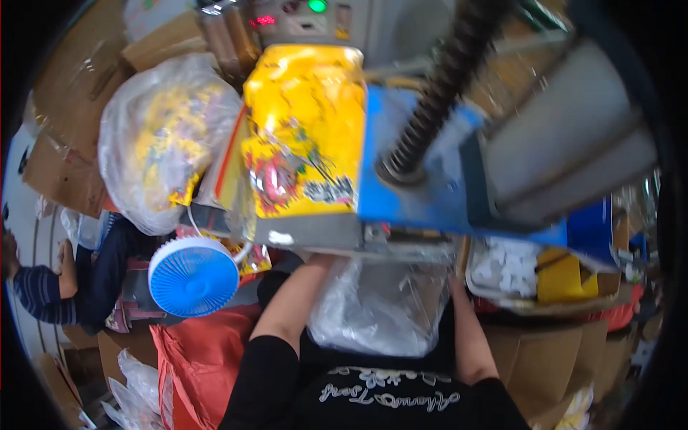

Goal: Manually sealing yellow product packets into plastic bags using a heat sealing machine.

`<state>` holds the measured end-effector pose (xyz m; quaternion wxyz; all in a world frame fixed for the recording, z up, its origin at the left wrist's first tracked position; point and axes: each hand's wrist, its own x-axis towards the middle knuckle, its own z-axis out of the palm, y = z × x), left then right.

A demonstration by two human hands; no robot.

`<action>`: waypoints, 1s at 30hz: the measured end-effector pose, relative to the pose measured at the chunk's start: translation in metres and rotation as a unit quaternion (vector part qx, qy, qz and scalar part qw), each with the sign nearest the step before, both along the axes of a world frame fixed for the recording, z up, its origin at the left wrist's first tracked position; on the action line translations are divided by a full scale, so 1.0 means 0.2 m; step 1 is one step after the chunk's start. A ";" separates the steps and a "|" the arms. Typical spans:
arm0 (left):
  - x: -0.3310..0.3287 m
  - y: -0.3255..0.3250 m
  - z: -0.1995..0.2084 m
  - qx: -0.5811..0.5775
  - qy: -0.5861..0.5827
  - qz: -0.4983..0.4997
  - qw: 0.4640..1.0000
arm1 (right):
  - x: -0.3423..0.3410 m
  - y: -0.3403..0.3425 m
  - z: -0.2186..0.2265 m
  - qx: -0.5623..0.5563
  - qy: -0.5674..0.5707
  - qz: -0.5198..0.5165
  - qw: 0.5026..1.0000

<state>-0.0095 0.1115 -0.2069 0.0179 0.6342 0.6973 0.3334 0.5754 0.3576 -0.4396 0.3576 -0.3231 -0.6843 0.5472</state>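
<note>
The hands are hidden at the bench [308, 232], their grip impossible to tell; a clear plastic bag [376, 309] sits between the forearms [296, 297], yellow packets [308, 107] beyond.

Grey worktop [312, 233]; yellow packets [304, 122] lying flat on it; blue machine base [423, 204] just right of them.

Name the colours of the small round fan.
The fan has a blue front and a white outer rim; it shows best in the head view.

Black short-sleeved shirt [380, 417] (white lettering [387, 399] in front)
</note>
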 end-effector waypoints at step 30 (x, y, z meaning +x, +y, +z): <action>-0.18 -0.25 0.13 -0.061 0.036 0.045 0.997 | -0.72 -0.46 0.14 0.301 -0.444 -0.172 0.826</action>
